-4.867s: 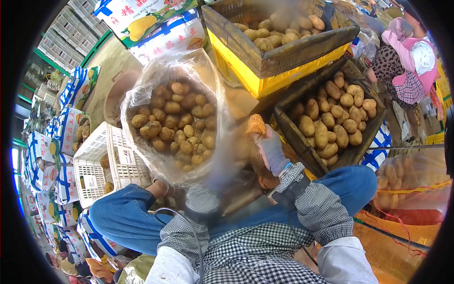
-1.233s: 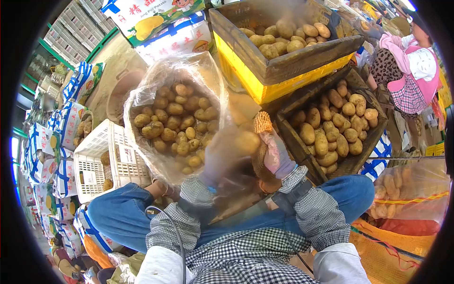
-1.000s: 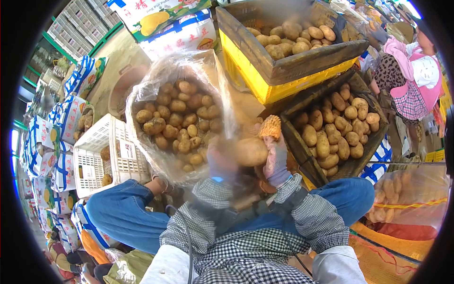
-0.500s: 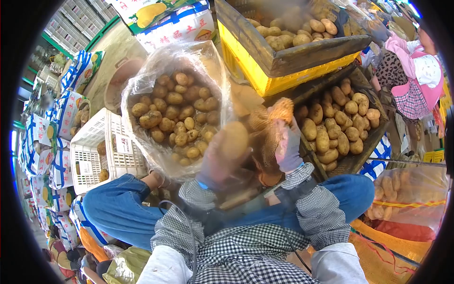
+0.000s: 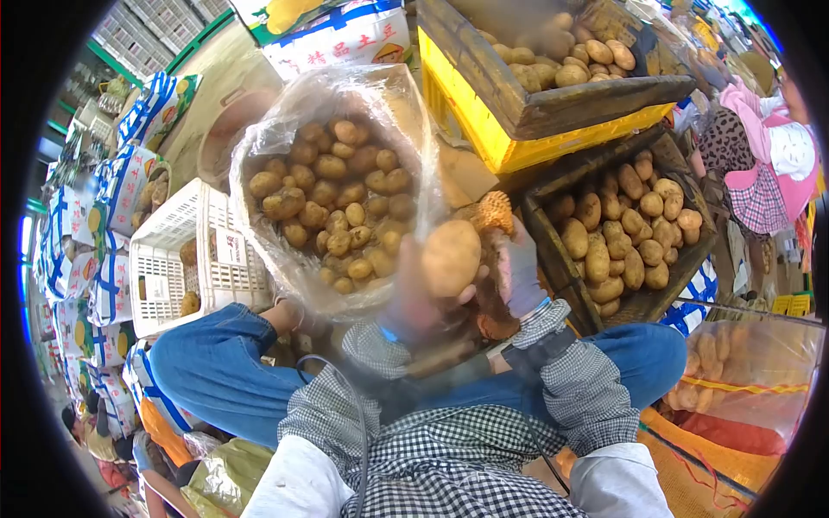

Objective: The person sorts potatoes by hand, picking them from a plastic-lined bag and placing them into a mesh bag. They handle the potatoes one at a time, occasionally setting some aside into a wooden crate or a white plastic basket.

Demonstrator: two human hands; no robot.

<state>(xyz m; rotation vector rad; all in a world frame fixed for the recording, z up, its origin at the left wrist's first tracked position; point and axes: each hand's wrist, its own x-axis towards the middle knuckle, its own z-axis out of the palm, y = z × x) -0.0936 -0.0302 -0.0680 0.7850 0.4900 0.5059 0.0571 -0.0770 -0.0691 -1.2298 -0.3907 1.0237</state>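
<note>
A large pale potato [image 5: 451,257] is in the grip of my left hand [image 5: 411,293], which is gloved and blurred. Just to the right, my gloved right hand [image 5: 523,274] is closed round a bunched orange mesh net [image 5: 494,212], its brownish lower part hanging below the fingers. The potato's right side comes right up to the netting. Beyond my left hand stands a clear plastic bag [image 5: 252,164] full of smaller potatoes. At the right, a wooden-sided crate [image 5: 566,298] holds many large potatoes.
A yellow crate [image 5: 553,147] with dark boards and more potatoes stands ahead. On the left is a white plastic basket [image 5: 173,259] with a few potatoes. Printed cartons [image 5: 341,43] stand behind and along the left. A person in pink [image 5: 768,164] is at far right.
My left hand has brought the potato rightward, close against the netting in my right hand. My right hand has turned slightly inward. The whole view has shifted a little.
</note>
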